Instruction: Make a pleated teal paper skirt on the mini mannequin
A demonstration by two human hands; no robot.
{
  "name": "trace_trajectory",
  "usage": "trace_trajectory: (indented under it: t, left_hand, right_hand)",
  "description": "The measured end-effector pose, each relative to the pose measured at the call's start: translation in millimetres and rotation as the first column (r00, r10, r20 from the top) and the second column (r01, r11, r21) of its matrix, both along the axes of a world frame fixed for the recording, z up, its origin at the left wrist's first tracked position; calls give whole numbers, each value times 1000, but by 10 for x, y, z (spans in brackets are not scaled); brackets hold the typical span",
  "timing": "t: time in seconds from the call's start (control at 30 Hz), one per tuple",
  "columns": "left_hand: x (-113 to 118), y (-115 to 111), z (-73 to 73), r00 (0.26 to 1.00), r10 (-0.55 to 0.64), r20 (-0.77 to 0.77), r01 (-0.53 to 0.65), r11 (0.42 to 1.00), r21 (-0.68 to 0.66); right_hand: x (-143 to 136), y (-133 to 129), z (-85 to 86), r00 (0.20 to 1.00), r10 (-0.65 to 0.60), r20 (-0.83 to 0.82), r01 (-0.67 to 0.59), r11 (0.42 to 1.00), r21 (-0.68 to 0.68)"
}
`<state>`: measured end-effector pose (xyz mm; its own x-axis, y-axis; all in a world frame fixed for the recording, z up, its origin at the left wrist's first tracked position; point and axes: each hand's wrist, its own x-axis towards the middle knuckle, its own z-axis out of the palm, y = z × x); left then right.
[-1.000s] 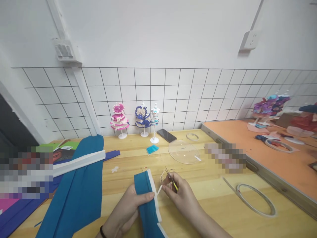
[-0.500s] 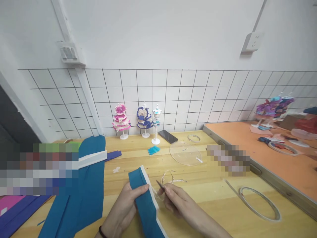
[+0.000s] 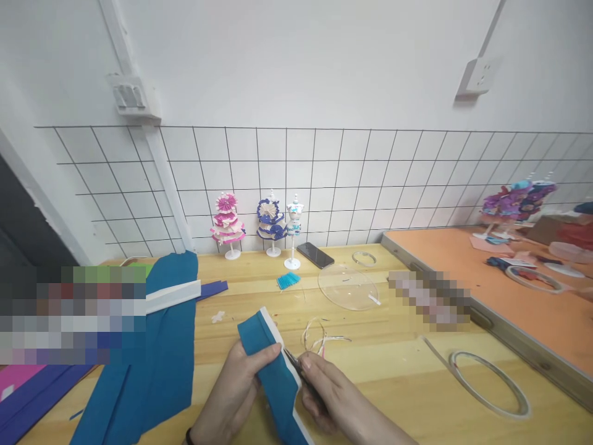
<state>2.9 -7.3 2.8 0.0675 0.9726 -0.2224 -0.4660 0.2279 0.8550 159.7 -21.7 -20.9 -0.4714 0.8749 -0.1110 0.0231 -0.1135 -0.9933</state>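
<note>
A folded blue strip with a white edge [image 3: 273, 377] is gripped by my left hand [image 3: 241, 383], its thumb pressed on top near the white edge. My right hand [image 3: 336, 392] is closed around a small dark pointed tool [image 3: 291, 358], whose tip lies against the white edge just right of my left thumb. The tool's lower part is hidden in my fingers. Thin pale strands [image 3: 319, 337] lie on the table beyond my right hand.
Blue sheets [image 3: 169, 358] lie on the left, a clear disc [image 3: 347, 287] and phone [image 3: 315, 254] behind. Three small decorated stands, one being pink [image 3: 227, 219], stand by the wall. A tape coil [image 3: 491, 383] and an orange board [image 3: 509, 278] are right.
My right hand has moved slightly left and down, bringing the tool's tip from beside the strip onto its white edge. My left hand still holds the strip.
</note>
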Motion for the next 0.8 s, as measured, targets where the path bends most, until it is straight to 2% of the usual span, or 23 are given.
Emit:
trace_trajectory:
  t: [0.23,0.4,0.63,0.8]
  left_hand:
    - [-17,-17,51,998,58,19,-58,998,3]
    - [-31,-11,29,999,43,17,-43,999,-9]
    - [20,-21,55,999,27,-29,-27,1000,8]
    - [21,-31,38,999,47,-19,-46,999,8]
  right_hand:
    - [-51,-1,23,999,-30,-29,30,999,-25]
    - [-52,13,7,1000,-14,4,15,1000,-16]
    - [-77,-2,-33,997,-76,0,76,997,21]
    - [-90,4,-6,993,-105,-48,103,994,-47]
